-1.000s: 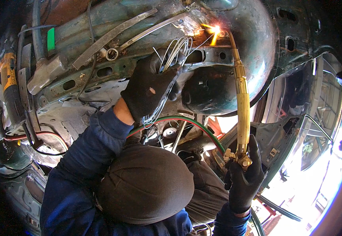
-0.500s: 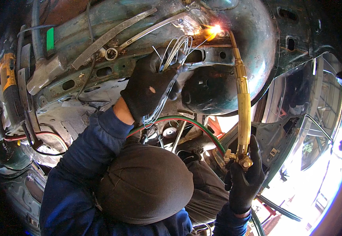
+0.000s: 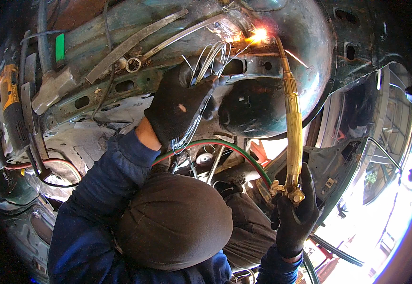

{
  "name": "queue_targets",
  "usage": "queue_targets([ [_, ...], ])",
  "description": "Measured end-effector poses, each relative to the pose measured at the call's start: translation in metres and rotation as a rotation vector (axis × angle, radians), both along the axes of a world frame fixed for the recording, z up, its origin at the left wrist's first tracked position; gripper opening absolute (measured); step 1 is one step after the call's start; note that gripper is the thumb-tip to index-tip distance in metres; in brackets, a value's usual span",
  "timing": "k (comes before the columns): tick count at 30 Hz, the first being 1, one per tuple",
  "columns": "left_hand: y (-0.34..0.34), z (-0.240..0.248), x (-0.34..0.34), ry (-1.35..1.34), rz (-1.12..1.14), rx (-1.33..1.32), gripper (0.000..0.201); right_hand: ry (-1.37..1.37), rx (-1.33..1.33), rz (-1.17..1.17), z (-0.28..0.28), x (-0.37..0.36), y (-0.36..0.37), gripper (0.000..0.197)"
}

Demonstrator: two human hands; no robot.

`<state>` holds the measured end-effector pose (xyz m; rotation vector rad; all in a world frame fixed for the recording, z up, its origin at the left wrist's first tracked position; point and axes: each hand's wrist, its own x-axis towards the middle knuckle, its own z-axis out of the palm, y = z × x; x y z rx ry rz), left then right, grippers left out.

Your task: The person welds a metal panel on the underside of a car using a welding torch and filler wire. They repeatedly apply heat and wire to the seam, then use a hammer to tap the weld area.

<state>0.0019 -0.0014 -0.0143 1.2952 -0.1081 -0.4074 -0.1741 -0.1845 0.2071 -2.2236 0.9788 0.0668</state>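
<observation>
Joining looks under way, unfinished: left fingers (image 3: 209,85) clamp wire (image 3: 219,51), right fingers (image 3: 306,177) grip the torch (image 3: 293,132), its flame (image 3: 259,35) beyond both against metal (image 3: 227,29); what remains is unclear.

The left hand (image 3: 176,105), in a black fabric glove, is raised and curled closed, its bare wrist (image 3: 147,134) showing above a dark blue cloth sleeve (image 3: 113,165), while the black-gloved right hand (image 3: 296,217) sits lower, one finger (image 3: 306,179) stretched upward.
</observation>
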Motion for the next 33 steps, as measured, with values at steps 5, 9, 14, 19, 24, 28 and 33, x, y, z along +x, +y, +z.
queue_targets([
  [5,0.0,0.011,0.0,0.208,-0.041,-0.123,0.042,0.074,-0.019,-0.014,0.003,0.002,-0.001,0.078],
  [9,-0.001,0.011,0.0,0.259,-0.036,-0.139,0.043,0.086,-0.049,0.027,0.003,0.003,-0.003,0.076],
  [14,-0.001,0.009,0.0,0.193,-0.05,-0.122,0.043,0.073,-0.036,0.005,0.001,0.002,-0.002,0.076],
  [19,-0.003,0.009,-0.001,0.23,-0.017,-0.14,0.044,0.061,-0.003,0.009,0.002,0.004,-0.001,0.077],
  [24,-0.003,0.006,0.001,0.224,-0.02,-0.162,0.041,0.052,-0.003,-0.011,0.001,0.003,-0.001,0.077],
  [28,-0.003,0.006,-0.001,0.269,-0.019,-0.179,0.039,0.058,-0.023,-0.009,0.0,0.002,-0.001,0.077],
  [33,-0.003,0.009,0.001,0.246,-0.016,-0.139,0.038,0.003,-0.128,0.119,-0.01,-0.006,-0.01,0.079],
])
